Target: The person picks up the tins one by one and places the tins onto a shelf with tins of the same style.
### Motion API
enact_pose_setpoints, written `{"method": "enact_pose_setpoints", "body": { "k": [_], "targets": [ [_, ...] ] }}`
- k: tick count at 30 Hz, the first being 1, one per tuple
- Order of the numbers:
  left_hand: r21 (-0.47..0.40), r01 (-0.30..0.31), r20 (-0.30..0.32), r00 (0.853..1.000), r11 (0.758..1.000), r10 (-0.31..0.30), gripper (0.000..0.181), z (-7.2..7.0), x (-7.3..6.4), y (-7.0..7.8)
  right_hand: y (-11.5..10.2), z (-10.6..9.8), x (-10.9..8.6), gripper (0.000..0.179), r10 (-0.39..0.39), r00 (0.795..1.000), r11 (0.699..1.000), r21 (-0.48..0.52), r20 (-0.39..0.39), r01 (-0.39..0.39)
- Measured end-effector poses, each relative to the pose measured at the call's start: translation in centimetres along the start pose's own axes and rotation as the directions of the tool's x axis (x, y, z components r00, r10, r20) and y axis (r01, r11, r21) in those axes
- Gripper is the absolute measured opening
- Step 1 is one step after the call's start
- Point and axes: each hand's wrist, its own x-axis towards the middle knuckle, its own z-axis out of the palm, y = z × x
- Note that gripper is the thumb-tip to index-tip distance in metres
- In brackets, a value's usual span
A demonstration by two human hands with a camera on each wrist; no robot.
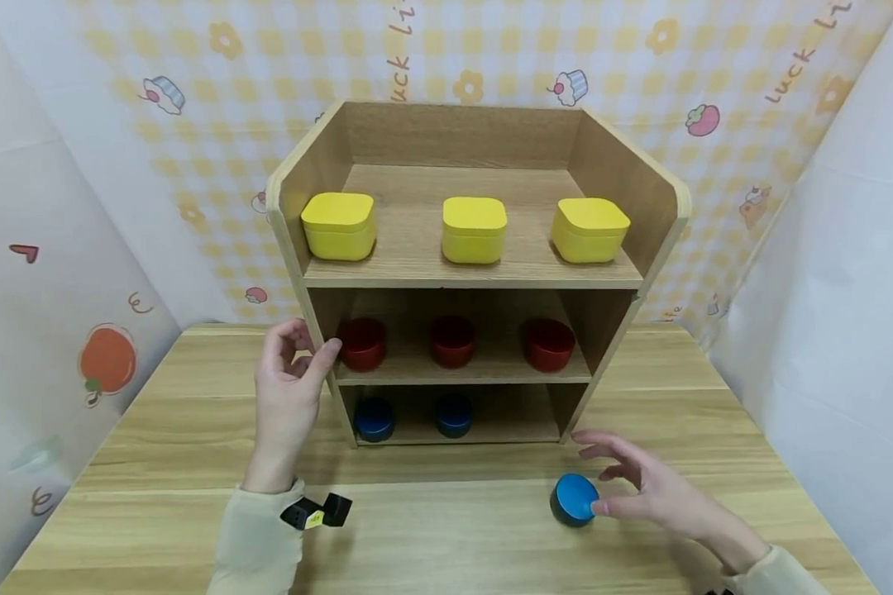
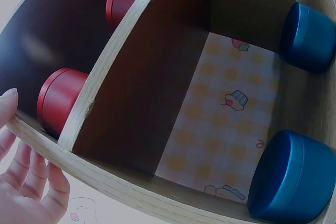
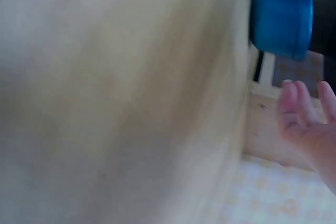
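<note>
A small wooden shelf (image 1: 472, 283) with three levels stands on the table. My left hand (image 1: 290, 388) grips its left side panel, thumb at the front edge and fingers along the outside; the left wrist view shows the same hold beside a red round tin (image 2: 62, 100). Out in front of the shelf's right corner, a blue round tin (image 1: 575, 499) sits on the table. Around it reaches my right hand (image 1: 651, 487), fingers spread and loosely bent, thumb tip at the tin's right edge. In the right wrist view, the fingers (image 3: 307, 111) show beside the blue tin (image 3: 281, 18).
Three yellow square tins (image 1: 474, 231) line the top level, and three red tins (image 1: 452, 341) the middle one. Two blue tins (image 1: 454, 415) occupy the left and middle of the bottom level. A checked cloth (image 1: 432, 49) hangs behind the shelf; the wooden table (image 1: 446, 537) extends in front.
</note>
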Motion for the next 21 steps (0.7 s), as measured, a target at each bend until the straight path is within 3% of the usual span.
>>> {"method": "enact_pose_setpoints", "body": {
  "k": [5, 15, 21],
  "targets": [
    [-0.010, -0.002, -0.009, 1.000, 1.000, 0.002, 0.035, 0.1, 0.0, -0.1, 0.9, 0.6, -0.4, 0.069, -0.006, 0.998, 1.000, 0.009, 0.065, 0.006],
    [-0.027, -0.010, -0.001, 1.000, 1.000, 0.010, 0.036, 0.5, 0.1, -0.4, 1.4, 1.0, -1.1, 0.068, 0.177, 0.977, 0.984, 0.007, 0.118, -0.179],
    [-0.013, 0.003, -0.006, 1.000, 1.000, -0.003, 0.034, 0.1, 0.1, -0.3, 2.2, 1.3, -1.1, 0.069, 0.208, 0.970, 0.977, 0.022, 0.128, -0.213]
  ]
}}
